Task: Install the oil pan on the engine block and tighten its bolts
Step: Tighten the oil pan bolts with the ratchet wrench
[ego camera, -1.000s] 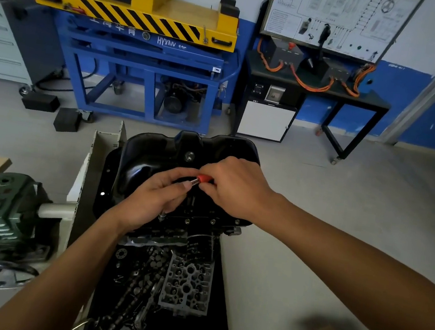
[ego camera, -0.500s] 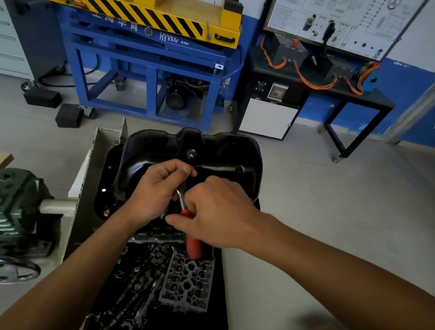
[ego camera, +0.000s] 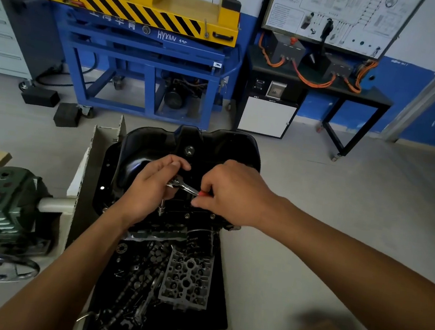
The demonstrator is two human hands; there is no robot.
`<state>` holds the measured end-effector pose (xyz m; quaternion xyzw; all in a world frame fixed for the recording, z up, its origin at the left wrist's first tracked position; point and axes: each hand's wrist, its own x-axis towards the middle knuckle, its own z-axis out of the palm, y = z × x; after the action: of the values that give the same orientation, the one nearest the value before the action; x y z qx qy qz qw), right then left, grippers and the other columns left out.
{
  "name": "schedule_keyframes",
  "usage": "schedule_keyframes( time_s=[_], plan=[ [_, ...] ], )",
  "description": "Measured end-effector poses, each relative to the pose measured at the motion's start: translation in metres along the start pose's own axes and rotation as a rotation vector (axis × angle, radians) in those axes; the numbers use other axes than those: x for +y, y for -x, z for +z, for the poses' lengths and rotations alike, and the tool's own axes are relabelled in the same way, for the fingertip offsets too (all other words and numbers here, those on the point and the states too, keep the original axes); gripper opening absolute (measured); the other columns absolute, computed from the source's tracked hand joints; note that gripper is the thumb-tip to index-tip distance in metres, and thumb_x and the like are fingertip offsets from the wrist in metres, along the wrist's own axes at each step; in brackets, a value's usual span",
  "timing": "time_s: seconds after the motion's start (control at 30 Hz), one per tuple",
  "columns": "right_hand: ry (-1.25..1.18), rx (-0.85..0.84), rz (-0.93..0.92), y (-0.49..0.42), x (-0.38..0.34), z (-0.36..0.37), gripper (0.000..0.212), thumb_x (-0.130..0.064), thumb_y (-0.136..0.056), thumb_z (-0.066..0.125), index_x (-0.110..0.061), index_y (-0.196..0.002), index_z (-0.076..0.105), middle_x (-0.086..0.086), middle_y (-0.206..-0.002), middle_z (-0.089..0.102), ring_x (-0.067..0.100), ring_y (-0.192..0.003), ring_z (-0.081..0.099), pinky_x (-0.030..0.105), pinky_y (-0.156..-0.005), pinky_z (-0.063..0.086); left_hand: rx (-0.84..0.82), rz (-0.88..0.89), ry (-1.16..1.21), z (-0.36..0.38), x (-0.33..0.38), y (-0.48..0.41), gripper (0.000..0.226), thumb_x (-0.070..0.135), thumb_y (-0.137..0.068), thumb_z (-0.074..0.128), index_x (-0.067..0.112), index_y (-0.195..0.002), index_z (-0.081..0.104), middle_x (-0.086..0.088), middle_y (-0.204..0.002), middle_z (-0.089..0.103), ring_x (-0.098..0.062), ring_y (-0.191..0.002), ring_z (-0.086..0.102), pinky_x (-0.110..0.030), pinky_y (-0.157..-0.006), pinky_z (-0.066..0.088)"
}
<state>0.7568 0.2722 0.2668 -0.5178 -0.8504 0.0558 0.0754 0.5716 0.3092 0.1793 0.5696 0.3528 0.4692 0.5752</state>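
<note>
The black oil pan (ego camera: 213, 145) sits on the engine block (ego camera: 199, 217), bulging upward. A ratchet wrench (ego camera: 183, 186) with a red handle stands on a socket extension (ego camera: 161, 208) over the pan's near flange. My left hand (ego camera: 150, 186) grips the ratchet head and the extension from the left. My right hand (ego camera: 232, 191) grips the red handle, which is mostly hidden under the fingers. Small bolts (ego camera: 213, 216) show along the near flange.
A black tray (ego camera: 219, 316) below the block holds a grey cylinder head part (ego camera: 187, 279), a camshaft and several loose pieces. A green gearbox with a handwheel (ego camera: 0, 209) stands at the left. A blue-and-yellow lift table (ego camera: 143, 46) and a black bench (ego camera: 315, 94) stand behind.
My right hand swung the red handle from pointing toward me back up and to the right. The left hand stayed on the ratchet head over the same bolt.
</note>
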Motion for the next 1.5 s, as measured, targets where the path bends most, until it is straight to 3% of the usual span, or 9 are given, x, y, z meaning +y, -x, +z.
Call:
schedule_keyframes(
  time_s=[0.13,0.27,0.37,0.57,0.77,1.23,1.33,1.43,1.5],
  plan=[
    [0.059,0.028,0.023,-0.007,0.011,0.000,0.020,-0.047,-0.088,0.070,-0.028,-0.087,0.075,-0.009,-0.072,0.065,0.014,-0.072,0.061,0.032,-0.063,0.051,-0.111,-0.034,0.044,-0.001,0.000,0.002,0.028,0.032,-0.101,0.044,0.024,-0.103,0.071,0.014,-0.065,0.059,0.001,-0.056,0.055,-0.011,-0.054,0.044],
    [0.066,0.068,0.007,-0.013,0.013,0.002,0.017,-0.045,-0.089,0.069,-0.029,-0.093,0.074,-0.009,-0.075,0.067,0.015,-0.075,0.062,0.031,-0.061,0.047,-0.181,-0.056,0.059,-0.002,-0.001,0.002,0.031,0.033,-0.097,0.047,0.021,-0.111,0.072,0.006,-0.053,0.039,-0.010,-0.045,0.030,-0.025,-0.048,0.024],
    [0.032,0.102,0.006,-0.016,0.011,0.004,0.016,-0.044,-0.090,0.068,-0.030,-0.094,0.074,-0.010,-0.073,0.065,0.014,-0.072,0.061,0.033,-0.062,0.050,-0.196,-0.052,0.112,-0.005,0.000,0.002,0.032,0.026,-0.096,0.045,0.020,-0.112,0.073,0.005,-0.050,0.034,-0.011,-0.044,0.025,-0.024,-0.046,0.024],
    [0.040,0.127,0.028,-0.014,0.006,0.010,0.025,-0.047,-0.090,0.065,-0.024,-0.081,0.069,-0.007,-0.066,0.061,0.016,-0.064,0.059,0.031,-0.057,0.047,0.024,0.007,0.054,0.002,0.002,0.006,0.018,0.024,-0.100,0.054,0.015,-0.104,0.069,0.005,-0.054,0.038,-0.009,-0.047,0.028,-0.022,-0.047,0.024],
    [0.025,0.101,0.023,-0.009,-0.005,0.011,0.044,-0.049,-0.085,0.068,-0.023,-0.055,0.050,-0.006,-0.051,0.050,0.013,-0.050,0.051,0.029,-0.051,0.044,0.172,0.048,-0.004,0.010,0.003,0.004,0.029,0.018,-0.106,0.044,0.017,-0.088,0.067,0.009,-0.058,0.041,-0.005,-0.049,0.031,-0.018,-0.045,0.027],
    [-0.040,0.064,0.033,-0.001,-0.017,0.024,0.053,-0.052,-0.091,0.057,-0.022,-0.051,0.039,-0.005,-0.048,0.043,0.010,-0.045,0.042,0.026,-0.046,0.029,0.175,0.144,-0.168,0.016,0.001,0.004,0.029,0.012,-0.105,0.041,0.017,-0.091,0.066,0.011,-0.057,0.051,-0.002,-0.054,0.043,-0.016,-0.053,0.038],
    [-0.061,0.016,0.017,-0.003,-0.014,0.026,0.056,-0.052,-0.095,0.053,-0.021,-0.050,0.043,-0.006,-0.045,0.045,0.010,-0.044,0.047,0.028,-0.047,0.037,0.203,0.147,-0.177,0.016,0.001,0.002,0.030,0.009,-0.104,0.041,0.018,-0.092,0.067,0.012,-0.058,0.050,-0.004,-0.056,0.042,-0.016,-0.055,0.038],
    [0.093,0.034,-0.023,-0.005,-0.007,0.021,0.054,-0.055,-0.097,0.050,-0.023,-0.055,0.040,-0.009,-0.054,0.045,0.015,-0.054,0.050,0.030,-0.053,0.034,0.239,0.053,-0.134,0.022,0.004,-0.002,0.032,0.010,-0.105,0.041,0.018,-0.090,0.068,0.010,-0.063,0.051,-0.010,-0.063,0.043,-0.023,-0.061,0.039],
    [0.214,0.060,-0.065,-0.008,-0.001,0.017,0.045,-0.056,-0.098,0.049,-0.023,-0.067,0.051,-0.006,-0.069,0.053,0.020,-0.067,0.057,0.030,-0.056,0.030,0.208,-0.022,-0.030,0.024,0.008,-0.002,0.031,0.011,-0.106,0.041,0.017,-0.090,0.068,0.008,-0.064,0.054,-0.007,-0.062,0.048,-0.021,-0.058,0.042]
  ],
)
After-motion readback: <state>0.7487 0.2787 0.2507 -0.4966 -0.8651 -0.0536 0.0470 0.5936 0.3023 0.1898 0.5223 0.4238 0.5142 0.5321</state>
